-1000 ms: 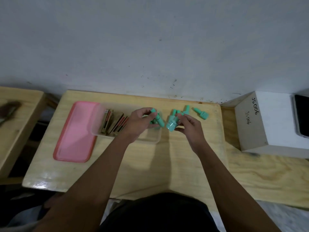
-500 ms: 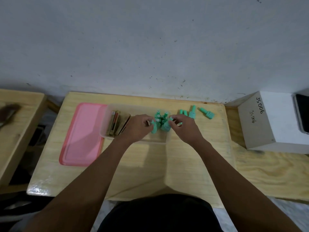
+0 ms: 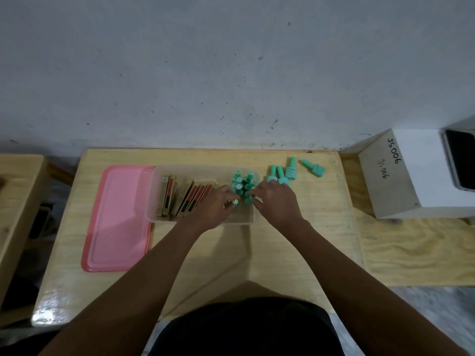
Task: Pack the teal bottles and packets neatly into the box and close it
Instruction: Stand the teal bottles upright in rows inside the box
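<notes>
A clear plastic box [image 3: 156, 176] sits mid-table. Several gold and red packets [image 3: 185, 197] stand on edge in its left half. Several teal bottles [image 3: 243, 182] stand upright in its right half. My left hand [image 3: 216, 208] reaches into the box and pinches a teal bottle [image 3: 234, 201] at the group's near left. My right hand [image 3: 276, 201] comes over the box's right wall, fingertips on a teal bottle [image 3: 248, 197] at the near right. More teal bottles [image 3: 284, 173] lie on the table right of the box, one of them [image 3: 313, 167] further off.
The pink lid [image 3: 117, 217] lies flat left of the box. A white block marked JS006 [image 3: 401, 176] stands at the right with a dark tray [image 3: 460, 160] on top. The wooden table [image 3: 321, 240] ends at a grey wall behind. A second bench is at far left.
Both hands brought their teal bottles from above the table down into the box's right half, where the bottles now stand upright in a group. The camera view also shifted slightly.
</notes>
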`<state>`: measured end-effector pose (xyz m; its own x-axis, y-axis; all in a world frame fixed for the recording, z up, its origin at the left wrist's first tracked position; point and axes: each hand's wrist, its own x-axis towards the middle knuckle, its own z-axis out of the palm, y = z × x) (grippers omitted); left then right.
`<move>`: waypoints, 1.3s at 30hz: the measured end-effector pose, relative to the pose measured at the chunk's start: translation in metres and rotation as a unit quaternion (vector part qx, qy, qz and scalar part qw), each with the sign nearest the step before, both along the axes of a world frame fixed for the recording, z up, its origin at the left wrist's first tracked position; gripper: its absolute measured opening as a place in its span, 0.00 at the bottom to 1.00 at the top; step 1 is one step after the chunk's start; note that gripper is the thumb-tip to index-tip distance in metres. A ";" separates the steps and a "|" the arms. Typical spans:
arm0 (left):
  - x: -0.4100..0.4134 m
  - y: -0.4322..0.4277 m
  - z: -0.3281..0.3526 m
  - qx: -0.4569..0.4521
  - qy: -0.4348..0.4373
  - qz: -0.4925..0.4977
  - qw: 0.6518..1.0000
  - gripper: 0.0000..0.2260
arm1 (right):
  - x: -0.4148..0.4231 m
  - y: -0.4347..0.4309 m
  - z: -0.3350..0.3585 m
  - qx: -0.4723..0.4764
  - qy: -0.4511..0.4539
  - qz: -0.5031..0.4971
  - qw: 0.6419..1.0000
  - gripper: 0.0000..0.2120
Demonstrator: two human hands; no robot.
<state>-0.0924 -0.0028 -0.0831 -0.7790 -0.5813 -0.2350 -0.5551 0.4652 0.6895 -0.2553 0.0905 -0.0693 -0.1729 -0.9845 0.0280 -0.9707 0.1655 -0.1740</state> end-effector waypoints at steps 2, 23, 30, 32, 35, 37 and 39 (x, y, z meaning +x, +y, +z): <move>-0.001 0.002 -0.003 0.015 0.004 0.023 1.000 0.13 | 0.003 -0.001 -0.004 -0.007 0.009 -0.015 1.000 0.07; -0.009 0.012 -0.010 0.031 0.072 0.169 0.983 0.13 | 0.000 0.009 -0.009 -0.047 -0.048 -0.100 0.993 0.09; -0.010 0.014 -0.014 0.037 0.063 0.181 0.981 0.13 | 0.004 0.007 -0.010 -0.018 -0.099 -0.150 0.984 0.09; -0.011 0.013 -0.016 0.041 0.062 0.182 0.981 0.13 | 0.005 0.008 -0.010 -0.016 -0.107 -0.166 0.980 0.09; -0.011 0.012 -0.018 0.036 0.060 0.169 0.983 0.14 | 0.008 0.008 -0.011 -0.010 -0.109 -0.175 0.979 0.10; -0.010 0.010 -0.019 0.040 0.058 0.157 0.985 0.14 | 0.008 0.008 -0.012 -0.009 -0.114 -0.180 0.977 0.10; -0.009 0.009 -0.020 0.046 0.056 0.154 0.985 0.14 | 0.007 0.009 -0.012 -0.010 -0.125 -0.187 0.974 0.11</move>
